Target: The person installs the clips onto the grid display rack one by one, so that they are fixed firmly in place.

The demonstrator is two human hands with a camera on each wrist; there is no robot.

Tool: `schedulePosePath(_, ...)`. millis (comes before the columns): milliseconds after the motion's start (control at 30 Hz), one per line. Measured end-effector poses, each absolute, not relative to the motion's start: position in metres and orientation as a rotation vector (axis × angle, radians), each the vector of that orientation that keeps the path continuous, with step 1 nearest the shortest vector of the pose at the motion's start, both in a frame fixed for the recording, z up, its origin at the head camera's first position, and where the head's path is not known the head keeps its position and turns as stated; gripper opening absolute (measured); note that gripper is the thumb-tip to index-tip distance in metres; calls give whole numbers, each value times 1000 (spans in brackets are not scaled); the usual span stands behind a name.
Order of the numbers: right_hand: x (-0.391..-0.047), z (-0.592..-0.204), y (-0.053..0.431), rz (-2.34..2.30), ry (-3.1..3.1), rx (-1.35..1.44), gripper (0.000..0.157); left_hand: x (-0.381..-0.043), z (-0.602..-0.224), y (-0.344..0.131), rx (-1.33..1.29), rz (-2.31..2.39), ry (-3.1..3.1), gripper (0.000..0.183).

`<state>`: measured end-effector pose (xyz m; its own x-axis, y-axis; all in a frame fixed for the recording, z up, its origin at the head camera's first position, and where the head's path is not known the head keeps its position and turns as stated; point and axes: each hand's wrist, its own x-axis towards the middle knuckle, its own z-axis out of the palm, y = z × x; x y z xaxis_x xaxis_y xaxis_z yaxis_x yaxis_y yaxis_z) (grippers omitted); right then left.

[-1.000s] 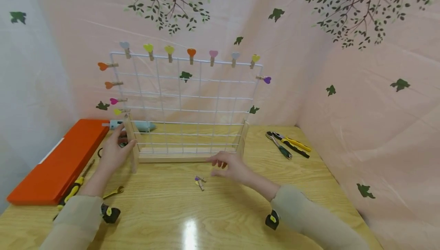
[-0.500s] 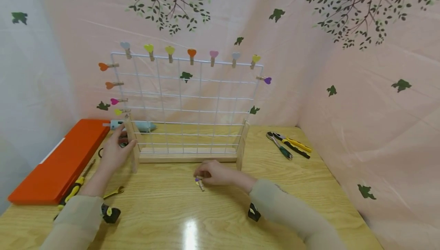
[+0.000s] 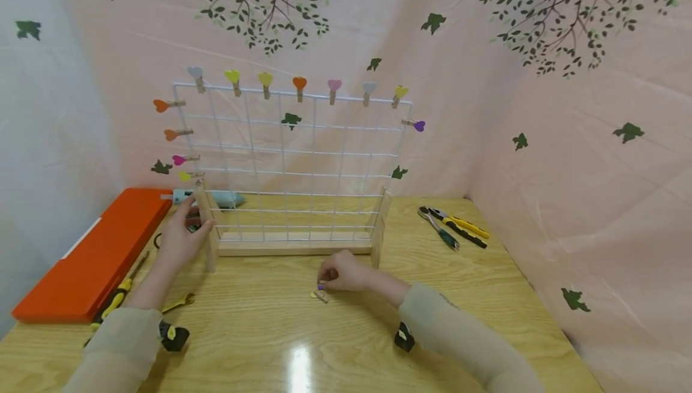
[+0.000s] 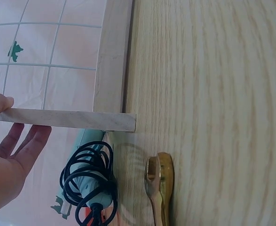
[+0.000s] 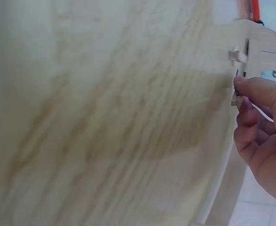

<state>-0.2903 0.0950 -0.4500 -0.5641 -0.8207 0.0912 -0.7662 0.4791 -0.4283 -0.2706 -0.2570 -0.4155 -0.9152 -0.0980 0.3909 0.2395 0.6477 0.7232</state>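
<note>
In the head view, my left hand (image 3: 181, 237) grips the left wooden upright (image 3: 207, 219) of a stand. The left wrist view shows the thumb on one side of that upright (image 4: 67, 118) and fingers on the other. A white wire grid (image 3: 315, 96) rises from the stand, with several heart-topped mini clothespins along its top and sides. In front of the stand, my right hand (image 3: 348, 273) pinches a purple-heart clothespin (image 3: 321, 286) between thumb and fingertips, low over the table. Close beside it lies a yellow-heart clothespin (image 3: 313, 294), also visible as a clothespin (image 5: 235, 55) in the right wrist view.
An orange case (image 3: 97, 261) lies at the left, with a screwdriver (image 3: 116, 300) and a wrench (image 3: 181, 303) near it. Behind the stand's left end is a glue gun (image 3: 227, 199) with a coiled cord. Pliers (image 3: 459, 225) and a green-handled tool (image 3: 446, 237) lie at the right.
My right hand has moved left to the two loose clothespins and taken hold of the purple-heart one, shifting it slightly right. My left hand has stayed on the upright.
</note>
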Motion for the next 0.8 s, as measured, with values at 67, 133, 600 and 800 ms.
schedulePosePath(67,-287,-444,100,-686,2601,-1355,10,-270,-416,-257,-105,-1165,-2476,65)
schedulePosePath(133,-285,-437,106,-726,2602,-1332,16,-270,-416,-256,-101,-1161,-2478,65)
schedulePosePath(600,-257,-345,141,-1380,2453,-1097,14,-272,-416,-256,-108,-1143,-2463,64)
schedulePosePath(800,-255,-322,159,-1636,2394,-974,19,-271,-416,-256,-98,-1143,-2479,65)
